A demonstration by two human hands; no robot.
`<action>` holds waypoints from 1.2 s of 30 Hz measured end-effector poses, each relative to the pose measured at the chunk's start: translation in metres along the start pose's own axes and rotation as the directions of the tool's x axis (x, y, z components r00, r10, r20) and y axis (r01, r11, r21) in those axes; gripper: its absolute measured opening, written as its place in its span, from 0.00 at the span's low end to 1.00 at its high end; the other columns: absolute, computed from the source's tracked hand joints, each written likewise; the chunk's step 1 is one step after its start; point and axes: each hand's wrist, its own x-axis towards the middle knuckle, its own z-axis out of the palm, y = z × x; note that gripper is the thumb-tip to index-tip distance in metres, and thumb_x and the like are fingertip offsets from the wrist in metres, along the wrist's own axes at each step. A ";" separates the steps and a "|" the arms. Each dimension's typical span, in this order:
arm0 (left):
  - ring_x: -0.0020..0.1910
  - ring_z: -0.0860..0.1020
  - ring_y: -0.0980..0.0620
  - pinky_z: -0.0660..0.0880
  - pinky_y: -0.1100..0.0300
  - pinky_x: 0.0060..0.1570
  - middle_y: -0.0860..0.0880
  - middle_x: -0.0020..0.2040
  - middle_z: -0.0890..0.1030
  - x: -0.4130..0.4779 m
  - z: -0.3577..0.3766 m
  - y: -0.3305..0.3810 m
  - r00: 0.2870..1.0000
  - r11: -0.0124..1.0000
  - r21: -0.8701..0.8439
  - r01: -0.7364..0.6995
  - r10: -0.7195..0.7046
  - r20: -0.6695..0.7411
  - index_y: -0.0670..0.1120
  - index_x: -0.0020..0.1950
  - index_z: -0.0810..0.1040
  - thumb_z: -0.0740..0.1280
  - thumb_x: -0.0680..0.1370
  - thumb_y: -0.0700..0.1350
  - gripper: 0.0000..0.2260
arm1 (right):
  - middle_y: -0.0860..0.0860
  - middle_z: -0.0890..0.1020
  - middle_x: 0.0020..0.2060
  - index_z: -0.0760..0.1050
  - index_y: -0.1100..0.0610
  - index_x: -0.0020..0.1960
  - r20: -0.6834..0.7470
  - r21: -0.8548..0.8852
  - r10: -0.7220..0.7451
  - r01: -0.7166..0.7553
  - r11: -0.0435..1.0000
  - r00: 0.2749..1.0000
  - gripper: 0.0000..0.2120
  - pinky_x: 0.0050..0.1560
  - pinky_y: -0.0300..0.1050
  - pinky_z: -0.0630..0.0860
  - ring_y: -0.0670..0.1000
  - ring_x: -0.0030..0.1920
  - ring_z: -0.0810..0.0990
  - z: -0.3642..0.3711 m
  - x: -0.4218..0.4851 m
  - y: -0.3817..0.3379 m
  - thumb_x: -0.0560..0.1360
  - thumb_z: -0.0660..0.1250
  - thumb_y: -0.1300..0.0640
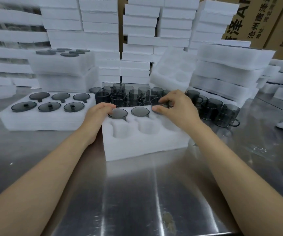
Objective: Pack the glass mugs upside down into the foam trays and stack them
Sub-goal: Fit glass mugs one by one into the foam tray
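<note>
A steel table (137,193) is spread across the near view, and white foam stacks (99,23) are piled along its far side. At the left a full tray (35,123) is seen, six mugs seated bottoms-up. In the centre, the working tray (145,147) is part filled: two seated mugs (140,111) are lodged in its far row, left and middle, while the near pockets (120,132) are shown empty. Just beyond it, loose mugs (120,97) are crowded upright, with more strung out to the right.

Now the hands. The left hand (98,113) is laid on the working tray's far left corner, fingers bent over the edge of the leftmost seated mug. Whether that is gripped or only pressed cannot be told. The right hand (176,108) is clamped on a mug (157,101), thumb on the near side and fingers on the far side, right at the far right pocket.

That is the relation to be watched. The mug is held just left of the right palm, over the last free pocket of the far row, its axis roughly upright. How deep it is sunk is hidden by the hand, and its handle cannot be made out. A downward press is judged to be called for, with the handle lined to its slot as on the neighbours. The right hand is plainly the nearer one; the left is placed well to the left.
</note>
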 end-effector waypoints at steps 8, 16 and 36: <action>0.45 0.78 0.56 0.73 0.62 0.46 0.54 0.45 0.82 0.001 0.000 0.000 1.000 1.000 0.011 -0.002 0.002 0.008 0.51 0.45 0.82 0.61 0.75 0.38 0.12 | 0.46 0.64 0.74 0.65 0.51 0.74 -0.113 0.191 -0.188 0.207 0.960 0.976 0.21 0.72 0.37 0.55 0.42 0.73 0.59 -0.010 -0.001 -0.003 0.83 0.52 0.48; 0.46 0.78 0.57 0.73 0.62 0.46 0.54 0.47 0.81 0.000 -0.001 0.000 1.000 1.000 0.028 -0.003 0.003 0.022 0.51 0.46 0.81 0.61 0.76 0.38 0.11 | 0.44 0.42 0.78 0.43 0.51 0.79 0.531 -0.155 0.020 0.074 0.985 0.847 0.36 0.75 0.52 0.36 0.46 0.77 0.38 0.000 -0.002 -0.005 0.78 0.48 0.34; 0.46 0.77 0.57 0.73 0.62 0.47 0.55 0.46 0.81 0.000 -0.001 0.000 1.000 0.999 0.031 0.005 -0.006 0.025 0.51 0.45 0.81 0.61 0.76 0.38 0.11 | 0.60 0.55 0.75 0.64 0.62 0.73 0.003 -0.124 0.370 -0.367 0.922 0.929 0.22 0.66 0.50 0.64 0.63 0.70 0.64 -0.018 0.005 0.048 0.80 0.57 0.59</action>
